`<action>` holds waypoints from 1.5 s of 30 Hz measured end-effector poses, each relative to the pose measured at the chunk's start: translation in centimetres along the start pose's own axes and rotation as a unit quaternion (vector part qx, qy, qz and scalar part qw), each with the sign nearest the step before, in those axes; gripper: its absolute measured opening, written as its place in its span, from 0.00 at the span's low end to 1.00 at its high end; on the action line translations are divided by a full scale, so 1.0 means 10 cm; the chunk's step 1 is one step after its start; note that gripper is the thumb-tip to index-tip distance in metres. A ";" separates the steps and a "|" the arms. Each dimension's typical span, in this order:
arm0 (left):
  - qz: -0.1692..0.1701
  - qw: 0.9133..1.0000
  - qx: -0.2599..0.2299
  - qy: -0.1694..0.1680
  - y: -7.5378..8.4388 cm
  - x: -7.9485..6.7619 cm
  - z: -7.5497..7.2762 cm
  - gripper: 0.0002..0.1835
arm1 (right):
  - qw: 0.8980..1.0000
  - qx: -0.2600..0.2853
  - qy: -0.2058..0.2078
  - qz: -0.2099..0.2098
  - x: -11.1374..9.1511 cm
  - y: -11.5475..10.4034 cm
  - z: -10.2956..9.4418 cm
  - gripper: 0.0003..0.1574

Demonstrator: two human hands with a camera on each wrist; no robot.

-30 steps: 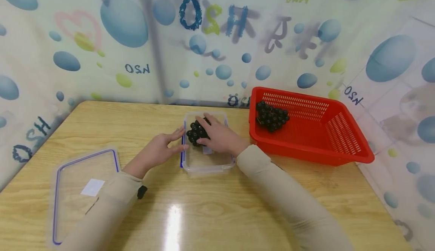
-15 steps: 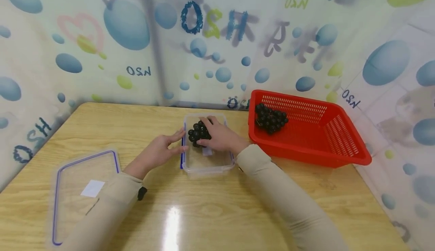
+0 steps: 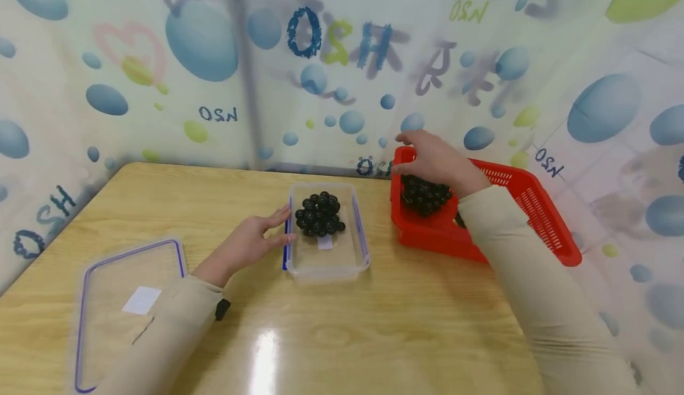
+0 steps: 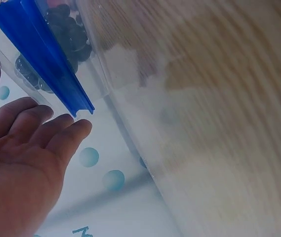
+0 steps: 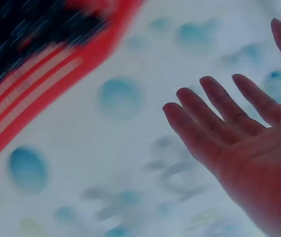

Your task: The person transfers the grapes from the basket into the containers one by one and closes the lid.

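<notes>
A bunch of black grapes (image 3: 319, 214) lies in a clear plastic container (image 3: 326, 269) at the table's middle. My left hand (image 3: 246, 243) rests its fingertips at the container's left side, along the blue locking flap (image 4: 39, 54) seen in the left wrist view. Above the left end of a red plastic basket (image 3: 443, 237) hovers my right hand (image 3: 435, 160), with fingers spread and nothing in them, as the right wrist view also shows. Another bunch of black grapes (image 3: 424, 196) lies in the basket under that hand; more dark fruit shows beside the sleeve, mostly hidden by it.
A clear lid (image 3: 107, 335) with a blue seal and a white label lies at the table's left, partly under the left sleeve. A patterned curtain (image 3: 320, 110) hangs right behind the wooden table (image 3: 342, 335).
My right hand has let go of the grapes in the container and moved right and up, over the red basket. My left hand has stayed at the container's side.
</notes>
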State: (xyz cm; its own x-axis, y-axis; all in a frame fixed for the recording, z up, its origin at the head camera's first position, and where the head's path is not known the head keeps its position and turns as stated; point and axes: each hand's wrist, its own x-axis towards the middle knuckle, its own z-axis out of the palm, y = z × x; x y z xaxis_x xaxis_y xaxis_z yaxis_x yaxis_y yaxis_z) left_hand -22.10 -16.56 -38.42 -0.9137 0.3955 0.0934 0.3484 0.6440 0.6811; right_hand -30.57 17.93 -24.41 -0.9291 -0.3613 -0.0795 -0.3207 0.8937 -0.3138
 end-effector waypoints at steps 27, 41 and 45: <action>-0.011 1.000 -0.010 -0.004 0.11 -0.02 0.01 0.35 | 0.983 0.074 -0.135 0.101 0.35 1.12 0.50 0.55; -0.016 1.000 -0.009 -0.004 0.05 -0.03 -0.03 0.36 | 0.989 0.015 -0.117 0.093 0.43 1.11 0.52 0.55; -0.022 1.000 -0.009 -0.006 0.03 -0.03 -0.03 0.36 | 0.991 0.004 -0.103 0.088 0.43 1.10 0.49 0.54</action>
State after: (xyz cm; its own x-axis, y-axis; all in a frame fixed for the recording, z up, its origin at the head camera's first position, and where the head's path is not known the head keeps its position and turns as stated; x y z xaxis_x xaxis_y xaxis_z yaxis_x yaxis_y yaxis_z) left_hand -21.75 -16.70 -37.98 -0.9252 0.3756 0.0538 0.3042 0.6495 0.6968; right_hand -37.14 24.90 -32.79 -0.9126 -0.2471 -0.3258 -0.1541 0.9458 -0.2858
